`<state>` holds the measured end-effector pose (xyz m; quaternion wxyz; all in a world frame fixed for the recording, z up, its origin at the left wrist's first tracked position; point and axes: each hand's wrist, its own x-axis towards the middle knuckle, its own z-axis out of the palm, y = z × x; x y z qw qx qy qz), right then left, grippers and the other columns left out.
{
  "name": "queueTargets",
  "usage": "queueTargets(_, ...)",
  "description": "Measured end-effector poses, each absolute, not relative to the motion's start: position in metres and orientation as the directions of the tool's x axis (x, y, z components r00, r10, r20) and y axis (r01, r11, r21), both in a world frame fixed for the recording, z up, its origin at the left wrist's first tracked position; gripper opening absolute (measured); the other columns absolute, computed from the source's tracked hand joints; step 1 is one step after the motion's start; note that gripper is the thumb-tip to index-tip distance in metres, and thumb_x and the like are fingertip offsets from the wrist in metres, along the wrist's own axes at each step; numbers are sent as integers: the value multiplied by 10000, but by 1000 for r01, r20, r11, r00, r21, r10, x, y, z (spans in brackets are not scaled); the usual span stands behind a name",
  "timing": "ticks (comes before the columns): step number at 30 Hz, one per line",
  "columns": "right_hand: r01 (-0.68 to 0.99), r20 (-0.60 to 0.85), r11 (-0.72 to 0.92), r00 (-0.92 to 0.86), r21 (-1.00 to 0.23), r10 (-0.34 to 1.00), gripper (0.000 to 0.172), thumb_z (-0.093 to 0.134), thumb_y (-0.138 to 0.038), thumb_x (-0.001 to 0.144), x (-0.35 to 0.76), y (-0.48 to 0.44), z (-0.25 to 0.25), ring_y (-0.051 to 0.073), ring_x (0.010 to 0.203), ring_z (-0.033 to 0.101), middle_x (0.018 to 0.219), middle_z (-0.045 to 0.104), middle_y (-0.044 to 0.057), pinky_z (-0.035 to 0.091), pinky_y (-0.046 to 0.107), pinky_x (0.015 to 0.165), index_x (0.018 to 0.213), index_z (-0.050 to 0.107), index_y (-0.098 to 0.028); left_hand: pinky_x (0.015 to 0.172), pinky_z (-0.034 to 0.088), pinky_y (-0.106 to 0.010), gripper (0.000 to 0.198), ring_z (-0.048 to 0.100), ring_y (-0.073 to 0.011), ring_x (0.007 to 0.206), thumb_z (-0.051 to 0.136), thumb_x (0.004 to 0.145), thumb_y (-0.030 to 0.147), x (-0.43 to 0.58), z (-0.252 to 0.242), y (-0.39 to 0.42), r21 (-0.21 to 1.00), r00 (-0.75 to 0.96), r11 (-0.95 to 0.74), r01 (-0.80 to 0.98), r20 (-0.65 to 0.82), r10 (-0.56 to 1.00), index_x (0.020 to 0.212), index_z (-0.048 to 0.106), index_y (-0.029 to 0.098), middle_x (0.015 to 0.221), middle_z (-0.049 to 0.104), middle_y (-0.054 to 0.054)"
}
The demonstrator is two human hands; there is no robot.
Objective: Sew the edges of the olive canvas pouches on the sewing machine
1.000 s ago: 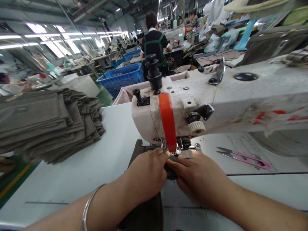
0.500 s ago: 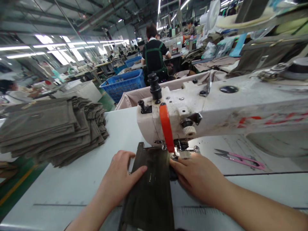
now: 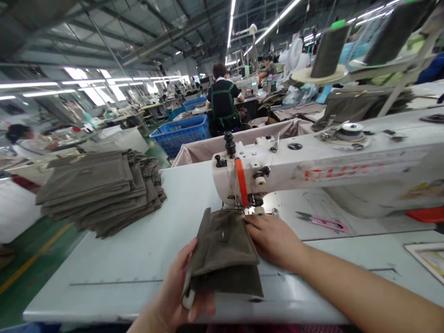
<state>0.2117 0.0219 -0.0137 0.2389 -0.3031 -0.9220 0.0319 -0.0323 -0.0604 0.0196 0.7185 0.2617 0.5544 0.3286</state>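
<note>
An olive-grey fabric piece (image 3: 225, 245), folded in layers with a small tab on top, lies under the head of the sewing machine (image 3: 256, 166). My left hand (image 3: 182, 286) grips its near left edge, thumb on top and fingers curled underneath, with the near end raised off the table. Close to the needle area, my right hand (image 3: 272, 238) has its fingers closed at the right edge of the cloth; the fingertips are partly hidden. The machine's orange guard (image 3: 241, 182) hangs just beyond the cloth. Pink-handled thread snips (image 3: 324, 222) lie on the machine bed, right of my right hand.
A thick stack of similar fabric pieces (image 3: 104, 189) sits at the table's left edge. Behind the table (image 3: 176, 185) are a pinkish cloth-lined bin (image 3: 194, 152) and a blue crate (image 3: 182, 134). Thread cones (image 3: 329, 51) stand at upper right. A co-worker (image 3: 222, 97) sits ahead, facing away.
My left hand has moved from lying on the cloth to gripping its near left edge, lifting that end. The tabbed layer now faces up. The view has shifted back and right.
</note>
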Motion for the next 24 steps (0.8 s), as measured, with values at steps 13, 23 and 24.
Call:
queueTargets(13, 483, 401, 816, -711, -318, 577, 23, 577, -184, 850, 210, -73, -13, 198, 797, 509, 844, 602, 16, 424, 344, 712, 834, 573, -200, 971, 524, -386, 446, 549, -257, 1209, 437, 841, 78, -9, 30, -97, -9, 705, -736, 676, 297, 644, 1268, 554, 131, 1328, 574, -102)
queueTargets(23, 512, 571, 741, -480, -434, 666, 172, 481, -155, 884, 205, -87, -23, 211, 1020, 570, 1119, 660, 67, 451, 354, 871, 935, 644, -180, 874, 565, -266, 227, 665, -168, 995, 414, 943, 129, -1, 12, -99, 273, 430, -570, 775, 434, 792, 1075, 593, 173, 1075, 692, -74)
queueTargets(24, 535, 514, 718, -503, -446, 694, 198, 483, -179, 894, 206, -81, -17, 224, 1101, 548, 1225, 626, 69, 439, 373, 922, 1011, 643, -177, 878, 564, -275, 208, 663, -171, 1004, 420, 950, 153, -2, 16, -99, 315, 335, -484, 817, 425, 841, 1075, 583, 186, 1091, 685, -74)
